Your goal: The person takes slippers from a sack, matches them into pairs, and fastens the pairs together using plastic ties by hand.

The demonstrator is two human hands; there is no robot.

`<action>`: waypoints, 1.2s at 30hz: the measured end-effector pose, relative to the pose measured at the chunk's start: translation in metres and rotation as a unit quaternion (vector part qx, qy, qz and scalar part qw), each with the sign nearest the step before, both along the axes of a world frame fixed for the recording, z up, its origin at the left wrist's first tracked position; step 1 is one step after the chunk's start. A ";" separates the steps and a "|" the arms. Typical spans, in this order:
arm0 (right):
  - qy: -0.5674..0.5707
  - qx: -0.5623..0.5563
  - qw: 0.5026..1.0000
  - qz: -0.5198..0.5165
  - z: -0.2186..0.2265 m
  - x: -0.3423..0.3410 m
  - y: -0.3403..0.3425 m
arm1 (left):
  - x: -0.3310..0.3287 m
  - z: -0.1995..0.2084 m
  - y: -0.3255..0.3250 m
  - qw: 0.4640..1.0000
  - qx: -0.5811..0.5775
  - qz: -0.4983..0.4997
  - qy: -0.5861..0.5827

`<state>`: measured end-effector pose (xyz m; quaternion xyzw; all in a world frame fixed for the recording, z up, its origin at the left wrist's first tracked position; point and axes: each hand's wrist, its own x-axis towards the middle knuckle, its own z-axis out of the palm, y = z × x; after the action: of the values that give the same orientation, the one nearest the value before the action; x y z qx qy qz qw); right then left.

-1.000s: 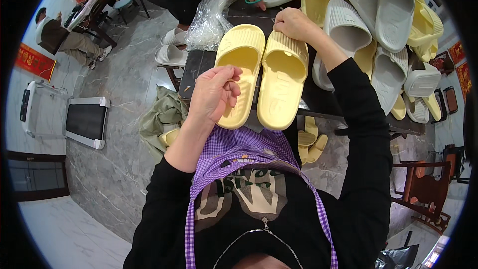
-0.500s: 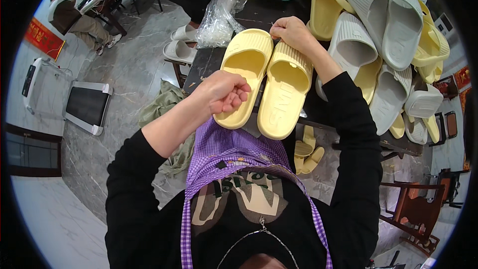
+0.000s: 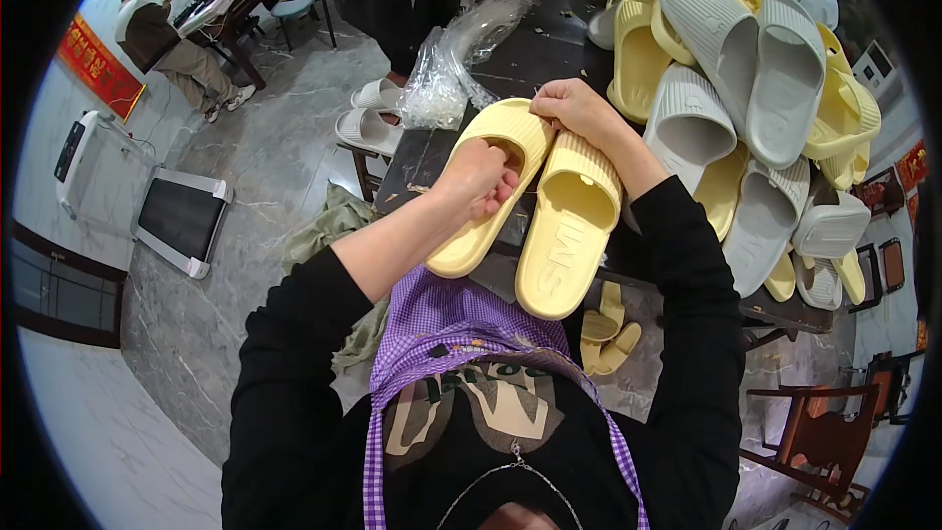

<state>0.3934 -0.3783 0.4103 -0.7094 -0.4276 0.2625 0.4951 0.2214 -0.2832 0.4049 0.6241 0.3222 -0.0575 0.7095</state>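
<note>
Slippers (image 3: 555,270) at frame centre: steady with left hand (image 3: 478,183), curled inside the left one (cannot tell if gripping); apply light pressure with right hand (image 3: 581,110), pinched closed at toes (image 3: 515,110).

Heaped slippers (image 3: 708,22) block the upper right, the yellow pair (image 3: 561,255) the centre. Passage runs over the upper-centre table (image 3: 545,51), beside clear plastic (image 3: 439,74).

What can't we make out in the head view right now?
All in the head view:
Left yellow slipper: inside of the foot opening, partly covered by the left hand.
Right hand: whether its fingertips pinch anything, too small to tell.
Slipper heap: lower slippers, hidden by those on top.
Co-worker in black: upper body, cut off by the top edge.
Clear plastic: contents, if any, lost in creases and glare.
</note>
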 end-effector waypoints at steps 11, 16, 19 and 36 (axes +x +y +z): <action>0.126 -0.086 0.988 -0.035 -0.001 0.012 0.008 | 0.029 0.004 -0.008 0.995 -0.016 0.096 -0.025; 0.138 -0.131 0.981 -0.032 0.004 0.016 0.011 | 0.035 0.011 -0.006 0.999 0.018 0.010 -0.027; 0.170 -0.154 0.973 -0.010 0.007 0.014 0.011 | 0.041 0.009 -0.002 1.000 -0.001 -0.030 0.007; 0.223 -0.123 0.967 -0.028 0.000 0.017 0.006 | 0.039 -0.012 -0.003 0.985 -0.073 0.072 -0.136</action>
<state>0.4102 -0.3724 0.4108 -0.6999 -0.2507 0.4504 0.4944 0.2602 -0.2863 0.3931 0.5480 0.2614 0.0555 0.7927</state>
